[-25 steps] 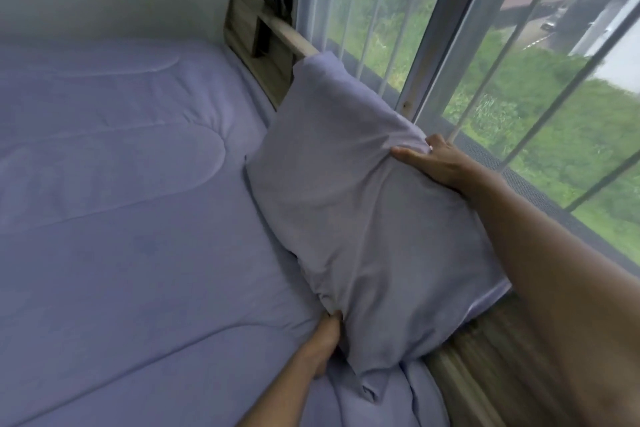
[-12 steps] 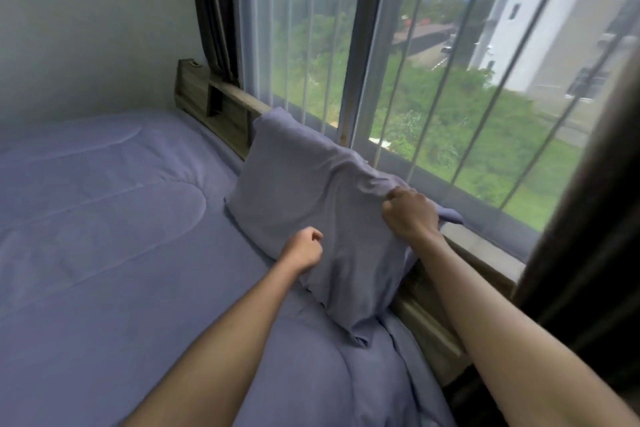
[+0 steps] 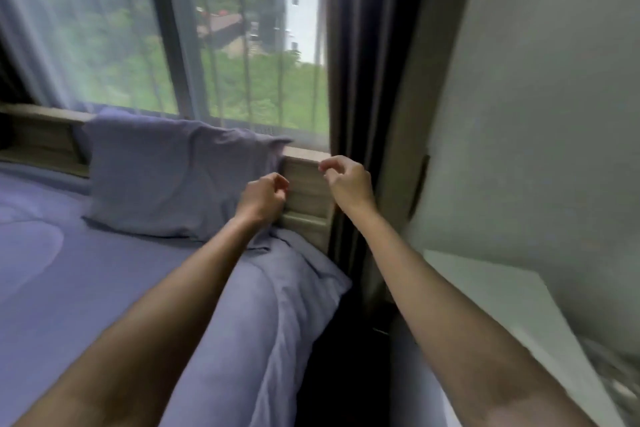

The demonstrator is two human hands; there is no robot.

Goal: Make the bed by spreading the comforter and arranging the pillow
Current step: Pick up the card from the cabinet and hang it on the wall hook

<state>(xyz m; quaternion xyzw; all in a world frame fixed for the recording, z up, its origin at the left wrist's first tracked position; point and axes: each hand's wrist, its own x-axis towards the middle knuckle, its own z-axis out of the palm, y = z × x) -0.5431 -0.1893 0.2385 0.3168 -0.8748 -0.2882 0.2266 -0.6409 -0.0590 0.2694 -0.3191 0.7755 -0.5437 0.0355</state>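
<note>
Both hands just let go: the left hand (image 3: pixel 265 196) and right hand (image 3: pixel 348 180) hover with fingers loosely curled on nothing. The soft lavender fabric pillow (image 3: pixel 176 180) now leans against the pale wooden headboard (image 3: pixel 306 191), on the smooth lavender quilted comforter (image 3: pixel 138 274). Half a second ago the right hand was gripping the pillow's corner, so the bed looks pretty much done.

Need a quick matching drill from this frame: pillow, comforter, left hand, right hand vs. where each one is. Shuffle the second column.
Things:
1. pillow
2. comforter
3. left hand
4. right hand

Places/states:
A. loosely curled in front of the dark curtain, holding nothing
B. spread over the mattress
C. propped against the wooden headboard
D. at the pillow's right edge

Pairs: 1-C, 2-B, 3-D, 4-A
</note>
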